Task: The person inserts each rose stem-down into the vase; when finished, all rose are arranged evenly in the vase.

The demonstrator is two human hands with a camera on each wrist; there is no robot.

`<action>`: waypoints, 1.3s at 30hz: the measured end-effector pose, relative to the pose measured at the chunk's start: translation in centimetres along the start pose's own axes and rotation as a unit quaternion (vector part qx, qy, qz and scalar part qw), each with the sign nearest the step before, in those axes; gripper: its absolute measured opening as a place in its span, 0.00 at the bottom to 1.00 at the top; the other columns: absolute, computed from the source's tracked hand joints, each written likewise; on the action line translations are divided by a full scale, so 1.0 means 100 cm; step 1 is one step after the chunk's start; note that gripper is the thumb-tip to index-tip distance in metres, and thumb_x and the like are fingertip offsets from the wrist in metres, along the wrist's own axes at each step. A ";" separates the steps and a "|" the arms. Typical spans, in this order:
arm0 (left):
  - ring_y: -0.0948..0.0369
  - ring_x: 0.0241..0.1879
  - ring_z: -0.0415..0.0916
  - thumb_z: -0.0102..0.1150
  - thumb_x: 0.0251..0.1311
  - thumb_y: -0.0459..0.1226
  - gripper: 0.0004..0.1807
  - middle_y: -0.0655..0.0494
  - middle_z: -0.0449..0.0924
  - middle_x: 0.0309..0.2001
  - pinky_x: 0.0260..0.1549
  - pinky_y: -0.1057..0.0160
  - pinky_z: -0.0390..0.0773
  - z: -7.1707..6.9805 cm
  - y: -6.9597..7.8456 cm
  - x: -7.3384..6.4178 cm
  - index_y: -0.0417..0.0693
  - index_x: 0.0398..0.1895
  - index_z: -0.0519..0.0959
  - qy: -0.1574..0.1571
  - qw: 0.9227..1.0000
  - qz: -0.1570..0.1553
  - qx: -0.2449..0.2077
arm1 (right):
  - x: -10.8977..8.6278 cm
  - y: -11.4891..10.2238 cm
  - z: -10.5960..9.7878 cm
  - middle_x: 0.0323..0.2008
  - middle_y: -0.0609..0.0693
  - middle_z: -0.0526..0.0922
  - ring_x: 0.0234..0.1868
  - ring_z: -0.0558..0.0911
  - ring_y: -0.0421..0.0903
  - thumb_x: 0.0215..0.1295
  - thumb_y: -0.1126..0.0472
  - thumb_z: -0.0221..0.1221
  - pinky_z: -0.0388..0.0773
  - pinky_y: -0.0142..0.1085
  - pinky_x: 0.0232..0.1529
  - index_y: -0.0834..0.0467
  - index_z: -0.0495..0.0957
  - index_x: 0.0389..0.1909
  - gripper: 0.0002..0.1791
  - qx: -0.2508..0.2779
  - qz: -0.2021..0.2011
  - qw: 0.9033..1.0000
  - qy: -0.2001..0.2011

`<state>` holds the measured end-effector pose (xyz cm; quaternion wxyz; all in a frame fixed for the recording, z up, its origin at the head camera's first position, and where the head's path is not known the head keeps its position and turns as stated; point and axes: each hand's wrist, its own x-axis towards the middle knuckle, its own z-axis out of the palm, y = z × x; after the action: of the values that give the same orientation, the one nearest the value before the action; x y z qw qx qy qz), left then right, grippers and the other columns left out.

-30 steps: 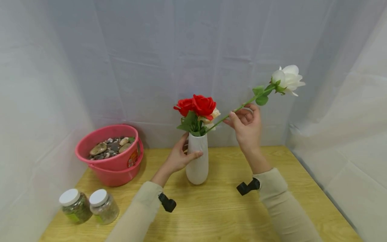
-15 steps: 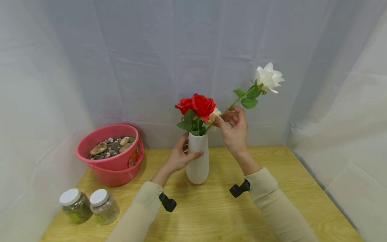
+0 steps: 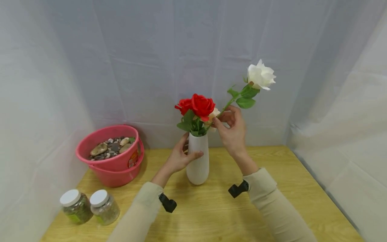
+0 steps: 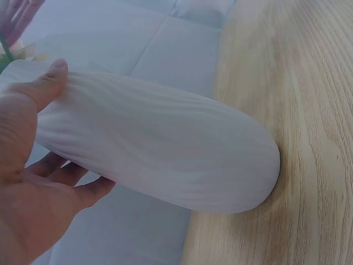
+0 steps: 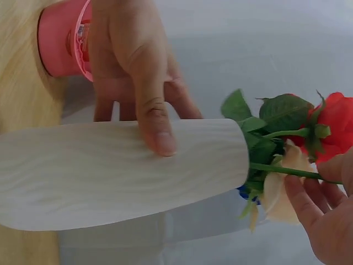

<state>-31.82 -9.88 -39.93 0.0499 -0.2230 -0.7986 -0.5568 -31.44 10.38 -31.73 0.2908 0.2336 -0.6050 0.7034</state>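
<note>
A white ribbed vase (image 3: 198, 164) stands upright on the wooden table, holding two red roses (image 3: 203, 107) and a cream rose (image 3: 214, 116). My left hand (image 3: 176, 158) grips its upper part, thumb across the front and fingers behind, as the left wrist view also shows. Just right of the mouth, my right hand (image 3: 232, 131) pinches the green stem of a white rose (image 3: 261, 75). This stem slants down into the vase mouth, and its bloom leans out to the upper right. In the right wrist view, a bit of blue (image 5: 248, 194) shows among the leaves.
At the left stands a pink bucket (image 3: 116, 174) filled with stones and pebbles. Two jars with white lids, one dark green inside (image 3: 77, 210) and one paler (image 3: 105, 209), sit in front of it. Pale sheeting (image 3: 151, 67) hangs behind and on both sides.
My right hand has moved left toward the vase with the white rose, whose stem has slid deeper and now stands steeper. My left hand has stayed on the vase.
</note>
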 end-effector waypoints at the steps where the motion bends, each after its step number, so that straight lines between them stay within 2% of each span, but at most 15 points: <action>1: 0.38 0.71 0.73 0.73 0.65 0.38 0.52 0.40 0.68 0.76 0.63 0.37 0.80 0.000 0.000 0.000 0.57 0.86 0.51 0.001 1.000 0.002 0.000 | -0.002 0.002 0.001 0.37 0.53 0.82 0.35 0.84 0.39 0.63 0.81 0.64 0.89 0.34 0.37 0.72 0.68 0.57 0.23 -0.007 0.007 1.000 -0.007; 5: 0.38 0.70 0.74 0.73 0.65 0.38 0.52 0.39 0.69 0.75 0.61 0.38 0.81 -0.001 0.000 -0.001 0.57 0.86 0.52 0.002 1.000 0.009 -0.001 | -0.011 0.015 0.005 0.41 0.65 0.84 0.36 0.84 0.38 0.64 0.77 0.66 0.87 0.30 0.40 0.70 0.71 0.58 0.23 -0.053 0.035 0.998 -0.028; 7: 0.39 0.70 0.74 0.73 0.65 0.38 0.52 0.40 0.70 0.74 0.61 0.38 0.82 -0.001 -0.001 -0.001 0.57 0.86 0.52 0.002 1.000 0.012 -0.001 | -0.015 0.020 0.006 0.42 0.68 0.85 0.37 0.84 0.38 0.64 0.75 0.67 0.85 0.28 0.41 0.68 0.74 0.58 0.22 -0.083 0.038 0.996 -0.027; 12: 0.39 0.68 0.75 0.73 0.65 0.37 0.51 0.39 0.71 0.73 0.59 0.39 0.83 -0.001 -0.002 0.000 0.56 0.86 0.53 0.002 1.000 0.019 -0.001 | -0.017 0.022 0.007 0.39 0.66 0.87 0.37 0.83 0.39 0.64 0.71 0.70 0.82 0.30 0.39 0.65 0.79 0.54 0.18 -0.127 0.034 0.991 -0.014; 17: 0.39 0.69 0.75 0.73 0.65 0.37 0.51 0.40 0.71 0.74 0.60 0.39 0.82 -0.001 -0.002 0.000 0.58 0.86 0.53 0.001 1.000 0.012 -0.003 | -0.016 0.020 0.005 0.37 0.66 0.87 0.36 0.83 0.38 0.64 0.69 0.71 0.80 0.30 0.38 0.65 0.80 0.51 0.16 -0.136 0.046 0.989 -0.016; 24: 0.39 0.70 0.74 0.73 0.65 0.39 0.52 0.40 0.69 0.75 0.62 0.38 0.81 0.000 0.001 0.000 0.57 0.86 0.52 0.002 1.000 0.000 -0.004 | -0.010 0.013 0.002 0.45 0.63 0.90 0.36 0.84 0.31 0.71 0.62 0.67 0.82 0.26 0.42 0.64 0.82 0.58 0.18 -0.111 0.084 0.990 0.012; 27: 0.39 0.70 0.73 0.73 0.65 0.38 0.52 0.40 0.69 0.75 0.62 0.38 0.80 0.000 0.001 0.000 0.57 0.86 0.52 0.003 1.000 -0.002 -0.007 | -0.004 0.010 0.000 0.42 0.54 0.91 0.34 0.85 0.33 0.72 0.62 0.66 0.84 0.27 0.39 0.66 0.82 0.58 0.17 -0.080 0.074 0.994 0.029; 32: 0.39 0.71 0.73 0.73 0.65 0.37 0.52 0.41 0.69 0.75 0.63 0.37 0.79 0.000 0.001 0.001 0.59 0.86 0.52 0.000 1.000 -0.005 -0.017 | 0.004 0.004 0.001 0.33 0.37 0.89 0.31 0.85 0.33 0.68 0.69 0.68 0.84 0.27 0.36 0.72 0.82 0.52 0.15 -0.025 0.043 0.998 0.047; 36: 0.39 0.71 0.73 0.73 0.65 0.36 0.51 0.40 0.69 0.75 0.63 0.37 0.79 0.000 0.001 0.001 0.58 0.86 0.53 -0.002 1.000 0.001 -0.022 | 0.006 0.004 0.003 0.31 0.34 0.87 0.32 0.87 0.31 0.66 0.73 0.68 0.84 0.25 0.36 0.76 0.79 0.48 0.14 -0.018 0.035 0.998 0.053; 39: 0.38 0.70 0.74 0.73 0.65 0.36 0.51 0.39 0.69 0.75 0.62 0.37 0.80 0.000 0.000 0.000 0.56 0.86 0.53 -0.002 1.000 0.009 -0.018 | 0.006 0.004 0.005 0.32 0.36 0.87 0.36 0.88 0.32 0.65 0.76 0.66 0.86 0.27 0.40 0.78 0.78 0.48 0.14 -0.012 0.028 0.998 0.048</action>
<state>-31.84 -9.91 -39.93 0.0490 -0.2319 -0.7867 -0.5700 -32.20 9.92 -31.55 0.3029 0.1791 -0.6050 0.7143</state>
